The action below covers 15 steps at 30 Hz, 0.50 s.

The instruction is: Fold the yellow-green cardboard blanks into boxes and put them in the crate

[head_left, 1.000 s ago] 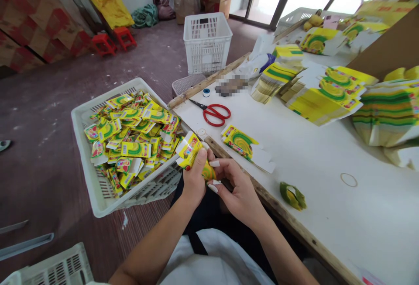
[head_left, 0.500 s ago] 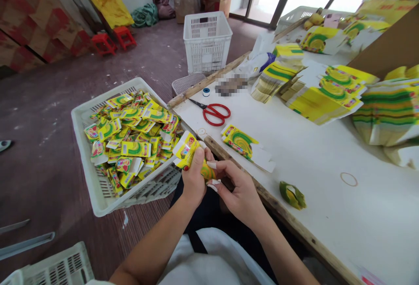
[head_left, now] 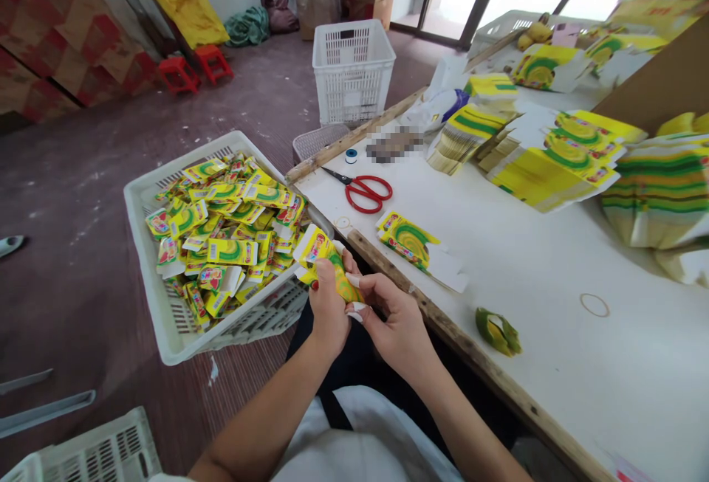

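A small yellow and green printed carton (head_left: pixel 317 247) with white flaps sits in my left hand (head_left: pixel 329 308), whose fingers and thumb wrap round its middle. Its far end stands open, flaps spread. At the near end, my right hand (head_left: pixel 397 323) pinches the carton's edge between thumb and fingers, which partly cover that end. To the left, a white plastic crate (head_left: pixel 145 260) is heaped with similar little cartons (head_left: pixel 233 249). One flattened carton (head_left: pixel 407 240) lies on the white table (head_left: pixel 521 260) to the right of my hands.
Red-handled scissors (head_left: pixel 368 193), a small tape roll (head_left: pixel 351 156), a rubber band (head_left: pixel 594 305) and a crumpled green-yellow wrapper (head_left: pixel 498 331) lie on the table. Stacks of flat cartons (head_left: pixel 554 164) stand farther back. Another white crate (head_left: pixel 354 61) and red stools (head_left: pixel 213 63) are on the floor.
My right fingers have shifted slightly left along the carton's near end, and my left thumb has moved a little. The whole view has drifted slightly.
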Motion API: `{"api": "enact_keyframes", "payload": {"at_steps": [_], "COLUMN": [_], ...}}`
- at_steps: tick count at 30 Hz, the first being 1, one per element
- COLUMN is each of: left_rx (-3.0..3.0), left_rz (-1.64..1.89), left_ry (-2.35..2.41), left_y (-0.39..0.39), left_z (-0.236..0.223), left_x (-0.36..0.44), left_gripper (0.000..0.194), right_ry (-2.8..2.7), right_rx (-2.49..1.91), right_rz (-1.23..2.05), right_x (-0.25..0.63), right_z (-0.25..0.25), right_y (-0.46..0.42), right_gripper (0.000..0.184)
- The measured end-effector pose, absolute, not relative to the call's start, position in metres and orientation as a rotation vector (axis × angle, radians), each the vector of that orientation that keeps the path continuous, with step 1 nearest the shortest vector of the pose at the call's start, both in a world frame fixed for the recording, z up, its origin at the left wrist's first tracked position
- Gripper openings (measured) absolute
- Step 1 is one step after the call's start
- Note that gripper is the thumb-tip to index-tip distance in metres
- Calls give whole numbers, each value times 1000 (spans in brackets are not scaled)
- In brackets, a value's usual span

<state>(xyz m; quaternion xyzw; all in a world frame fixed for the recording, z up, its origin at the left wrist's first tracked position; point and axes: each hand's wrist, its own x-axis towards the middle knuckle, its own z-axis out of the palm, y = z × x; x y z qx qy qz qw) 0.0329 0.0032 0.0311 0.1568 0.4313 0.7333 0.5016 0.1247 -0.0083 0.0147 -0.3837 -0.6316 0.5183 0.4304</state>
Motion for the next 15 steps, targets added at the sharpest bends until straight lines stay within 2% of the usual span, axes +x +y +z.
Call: {"api": "enact_keyframes", "payload": {"at_steps": [9, 15], "left_rx": [498, 430], "left_rz": [1757, 1760], "left_ry": [1059, 1095], "left_y": [4, 10], "left_z": [25, 29], "left_x": [28, 29], "left_gripper": [57, 68], "right_ry": [-1656, -1690], "right_rx": [-907, -962], "right_rz": [1187, 1156], "right_x": [123, 122], "right_z": [12, 13], "right_y": [-12, -14], "right_gripper": [12, 23]}}
